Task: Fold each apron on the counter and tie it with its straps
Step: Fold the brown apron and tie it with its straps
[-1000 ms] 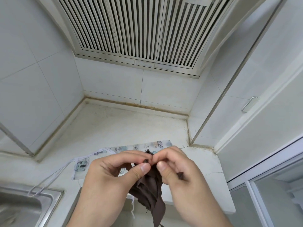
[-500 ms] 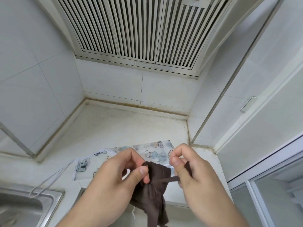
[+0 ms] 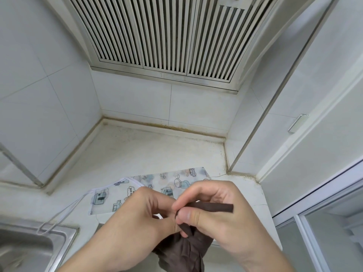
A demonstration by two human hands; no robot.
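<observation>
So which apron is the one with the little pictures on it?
Find the steel sink at the lower left. Beside it, flat on the white counter, lies the patterned apron with white straps. Unlike the plain brown apron, it's pale and nobody holds it.

1. The worktop is pale stone, stained along its back edge.
2. A printed apron lies flat on it.
3. The apron's white straps trail onto the sink rim.

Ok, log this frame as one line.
step: tying brown apron | right hand pinches brown strap | left hand grips bundle | patterned apron flat on counter
</observation>
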